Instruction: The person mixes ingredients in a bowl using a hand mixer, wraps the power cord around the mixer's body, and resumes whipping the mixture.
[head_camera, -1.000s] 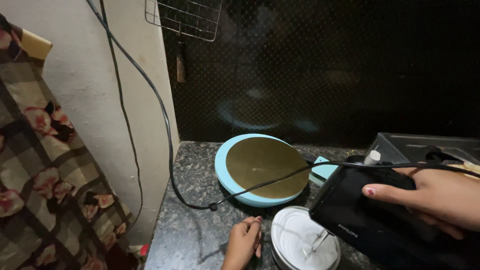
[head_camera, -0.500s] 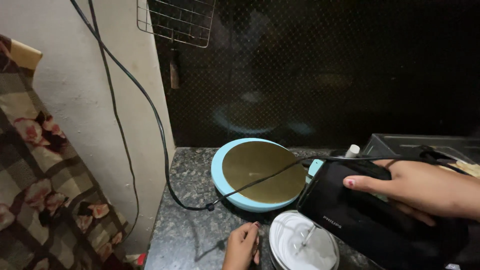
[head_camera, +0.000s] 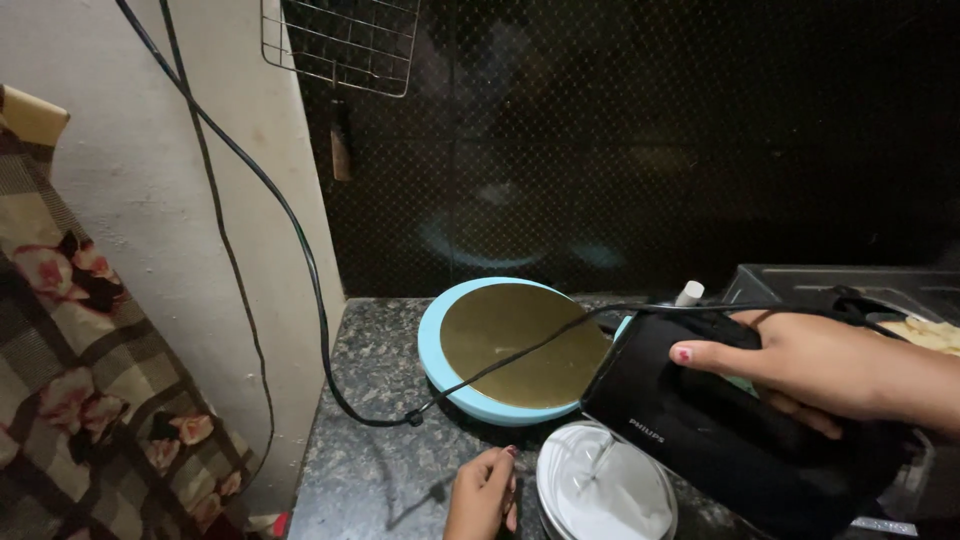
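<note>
Two hands at work on the dark speckled stone table (head_camera: 380, 440). Right hand (head_camera: 830, 365) has its grip closed around a black plastic hand mixer (head_camera: 720, 420), held tilted above a white round bowl (head_camera: 605, 490) of pale contents at the near edge; metal beaters dip in. Left hand (head_camera: 485, 492) rests loosely curled just left of the bowl, holding nothing. Judged step: mixing. Next calls for steadying the bowl. Black cord (head_camera: 300, 250) trails over a round gold-topped, blue-rimmed plate (head_camera: 515, 350) farther back.
</note>
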